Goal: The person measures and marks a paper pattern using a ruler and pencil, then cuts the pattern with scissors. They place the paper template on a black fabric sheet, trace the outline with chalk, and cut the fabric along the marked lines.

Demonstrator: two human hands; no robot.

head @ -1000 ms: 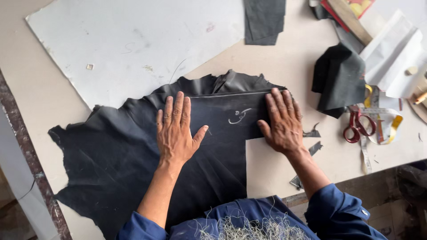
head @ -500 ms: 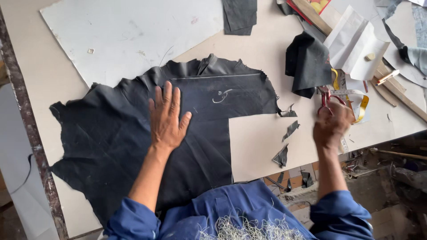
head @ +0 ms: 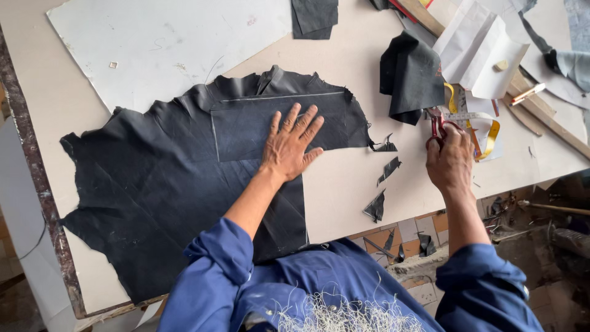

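Observation:
A large black leather hide (head: 153,178) lies spread on the beige table (head: 344,184). A rectangular black piece (head: 246,126) with pale marked edges lies on top of it. My left hand (head: 290,144) presses flat, fingers spread, on that piece. My right hand (head: 450,158) is off to the right at the table's edge, fingers closed around the red handles of scissors (head: 437,126). A yellow measuring tape (head: 485,132) lies by the scissors.
Small black leather scraps (head: 387,169) lie between my hands. A folded black piece (head: 413,77) sits behind the scissors, white paper sheets (head: 485,52) and wooden strips (head: 541,114) to the right. A big white sheet (head: 166,43) lies at the back.
My right hand left the leather, moved right and took hold of the scissors. My left hand slid rightward over the marked piece and stays pressed flat.

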